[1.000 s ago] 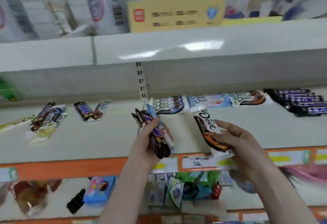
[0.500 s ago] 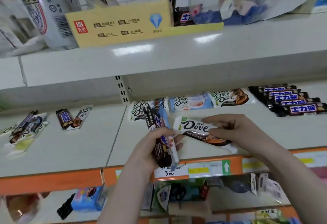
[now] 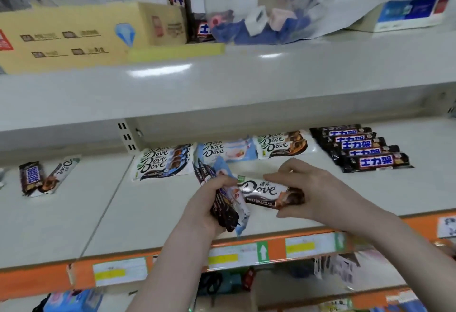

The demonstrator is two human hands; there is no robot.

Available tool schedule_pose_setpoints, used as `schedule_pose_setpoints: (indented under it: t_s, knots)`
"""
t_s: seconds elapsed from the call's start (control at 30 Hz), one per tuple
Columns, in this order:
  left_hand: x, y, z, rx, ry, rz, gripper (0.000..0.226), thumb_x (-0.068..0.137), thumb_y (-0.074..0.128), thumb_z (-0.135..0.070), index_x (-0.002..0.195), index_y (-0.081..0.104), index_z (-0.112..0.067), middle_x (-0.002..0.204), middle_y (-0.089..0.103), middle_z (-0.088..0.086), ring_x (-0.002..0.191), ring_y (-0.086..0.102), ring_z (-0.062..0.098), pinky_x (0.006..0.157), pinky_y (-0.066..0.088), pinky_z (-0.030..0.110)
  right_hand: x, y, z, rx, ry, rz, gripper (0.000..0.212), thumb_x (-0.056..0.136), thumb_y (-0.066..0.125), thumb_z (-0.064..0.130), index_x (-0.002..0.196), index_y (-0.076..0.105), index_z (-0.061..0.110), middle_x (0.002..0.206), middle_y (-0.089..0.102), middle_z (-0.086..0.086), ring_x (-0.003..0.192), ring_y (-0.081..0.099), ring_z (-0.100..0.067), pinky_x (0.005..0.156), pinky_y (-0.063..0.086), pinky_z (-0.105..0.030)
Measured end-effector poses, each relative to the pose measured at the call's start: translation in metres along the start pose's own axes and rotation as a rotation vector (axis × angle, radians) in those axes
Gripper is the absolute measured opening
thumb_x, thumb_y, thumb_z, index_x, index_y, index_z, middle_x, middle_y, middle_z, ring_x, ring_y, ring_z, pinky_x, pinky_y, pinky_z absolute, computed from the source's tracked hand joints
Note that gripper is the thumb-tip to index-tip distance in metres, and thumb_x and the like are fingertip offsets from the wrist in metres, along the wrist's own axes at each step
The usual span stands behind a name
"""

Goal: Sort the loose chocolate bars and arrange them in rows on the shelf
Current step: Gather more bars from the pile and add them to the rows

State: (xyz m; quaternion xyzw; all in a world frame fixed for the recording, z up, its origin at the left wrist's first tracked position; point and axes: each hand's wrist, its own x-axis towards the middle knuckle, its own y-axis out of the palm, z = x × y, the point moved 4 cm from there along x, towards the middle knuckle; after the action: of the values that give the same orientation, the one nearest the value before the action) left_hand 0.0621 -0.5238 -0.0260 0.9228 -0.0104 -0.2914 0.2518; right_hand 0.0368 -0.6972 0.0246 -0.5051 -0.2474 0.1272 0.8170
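The left hand (image 3: 209, 203) has its grip closed round a loose bundle of bars (image 3: 223, 200) — a dark wrapper and a pale blue one at least — fanned upright above the shelf (image 3: 103, 213), while the right hand (image 3: 313, 188) pinches a single Dove bar (image 3: 266, 190) by its right end, holding it level just beside the bundle and above the shelf's front half. The main risk, as I judge it, sits in the left hand: the wrappers are slick and splayed at different angles, so any loosening of the fingers could let one slide out and drop past the orange shelf edge (image 3: 172, 260) to the level below. The single bar is held only at one end, so its free end may sag or twist as it is set down. Behind the hands lie three Dove stacks (image 3: 165, 161), (image 3: 227, 149), (image 3: 283, 144) and a fanned row of dark bars (image 3: 365, 151); the held bar's brown-and-orange wrapper looks closest to the rightmost Dove stack, and laying it on the wrong one would spoil the sort. A careless reach could also nudge those neat stacks askew. Two loose bars (image 3: 44, 176) still wait at far left.
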Motion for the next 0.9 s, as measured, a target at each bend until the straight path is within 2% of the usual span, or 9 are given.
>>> schedule_pose_setpoints:
  t_s: [0.13, 0.3, 0.43, 0.5, 0.57, 0.63, 0.7, 0.8, 0.9]
  knots:
    - [0.008, 0.041, 0.018, -0.058, 0.026, -0.031, 0.017, 0.078, 0.059, -0.003, 0.062, 0.056, -0.006, 0.043, 0.056, 0.007, 0.033, 0.054, 0.017, 0.039, 0.048, 0.019, -0.017, -0.017, -0.029, -0.260, -0.249, -0.064, 0.055, 0.065, 0.080, 0.016, 0.116, 0.061, 0.013, 0.092, 0.061, -0.006, 0.068, 0.061, -0.019, 0.057, 0.050, -0.024]
    - [0.021, 0.080, 0.044, -0.138, 0.031, -0.066, 0.025, 0.080, 0.057, -0.007, 0.055, 0.056, -0.007, 0.042, 0.056, 0.006, 0.033, 0.055, 0.017, 0.039, 0.049, 0.021, -0.025, -0.033, -0.075, -0.407, -0.367, -0.117, 0.057, 0.063, 0.080, 0.018, 0.115, 0.061, 0.007, 0.090, 0.063, -0.010, 0.074, 0.063, -0.024, 0.063, 0.056, -0.031]
    - [0.027, 0.091, 0.053, -0.247, 0.043, -0.106, 0.035, 0.080, 0.057, -0.006, 0.045, 0.060, -0.005, 0.043, 0.058, 0.008, 0.035, 0.058, 0.019, 0.040, 0.050, 0.024, -0.023, -0.035, -0.095, -0.384, -0.400, -0.128, 0.053, 0.063, 0.080, 0.016, 0.112, 0.062, 0.005, 0.087, 0.063, -0.010, 0.073, 0.063, -0.025, 0.061, 0.055, -0.031]
    - [0.027, 0.091, 0.052, -0.254, 0.053, -0.137, 0.022, 0.078, 0.059, -0.005, 0.057, 0.059, -0.005, 0.047, 0.058, 0.008, 0.041, 0.059, 0.020, 0.050, 0.053, 0.027, -0.019, -0.036, -0.100, -0.372, -0.408, -0.146, 0.051, 0.062, 0.080, 0.014, 0.108, 0.063, 0.004, 0.088, 0.065, -0.010, 0.074, 0.064, -0.025, 0.062, 0.056, -0.031]
    - [0.026, 0.089, 0.050, -0.250, 0.068, -0.154, 0.007, 0.077, 0.059, -0.004, 0.070, 0.058, -0.006, 0.058, 0.061, 0.010, 0.055, 0.060, 0.023, 0.067, 0.052, 0.034, -0.013, -0.036, -0.104, -0.367, -0.408, -0.168, 0.050, 0.059, 0.082, 0.014, 0.105, 0.065, 0.004, 0.089, 0.067, -0.009, 0.075, 0.066, -0.025, 0.062, 0.056, -0.030]
    - [0.025, 0.084, 0.047, -0.242, 0.096, -0.162, 0.004, 0.076, 0.057, -0.002, 0.079, 0.058, -0.005, 0.071, 0.062, 0.012, 0.065, 0.060, 0.025, 0.076, 0.051, 0.037, -0.006, -0.036, -0.108, -0.361, -0.405, -0.176, 0.051, 0.058, 0.083, 0.015, 0.104, 0.066, 0.005, 0.092, 0.069, -0.007, 0.078, 0.068, -0.024, 0.065, 0.055, -0.030]
    - [0.024, 0.077, 0.042, -0.234, 0.113, -0.158, 0.006, 0.078, 0.054, -0.001, 0.081, 0.058, -0.004, 0.072, 0.064, 0.012, 0.064, 0.063, 0.025, 0.075, 0.052, 0.035, 0.000, -0.033, -0.113, -0.340, -0.385, -0.171, 0.051, 0.058, 0.083, 0.015, 0.105, 0.066, 0.005, 0.094, 0.070, -0.007, 0.081, 0.068, -0.023, 0.067, 0.056, -0.033]
    - [0.025, 0.065, 0.036, -0.253, 0.127, -0.179, 0.007, 0.078, 0.054, -0.001, 0.074, 0.059, -0.004, 0.059, 0.067, 0.010, 0.052, 0.066, 0.022, 0.068, 0.054, 0.032, 0.009, -0.029, -0.122, -0.279, -0.329, -0.159, 0.047, 0.065, 0.079, 0.013, 0.109, 0.064, 0.006, 0.100, 0.069, -0.007, 0.087, 0.067, -0.026, 0.070, 0.056, -0.038]
    - [0.024, 0.058, 0.033, -0.266, 0.128, -0.162, 0.007, 0.078, 0.053, -0.002, 0.077, 0.060, -0.005, 0.060, 0.068, 0.011, 0.051, 0.067, 0.022, 0.059, 0.057, 0.034, 0.020, -0.022, -0.130, -0.261, -0.288, -0.143, 0.043, 0.069, 0.075, 0.014, 0.110, 0.064, 0.007, 0.102, 0.069, -0.008, 0.089, 0.066, -0.028, 0.072, 0.057, -0.041]
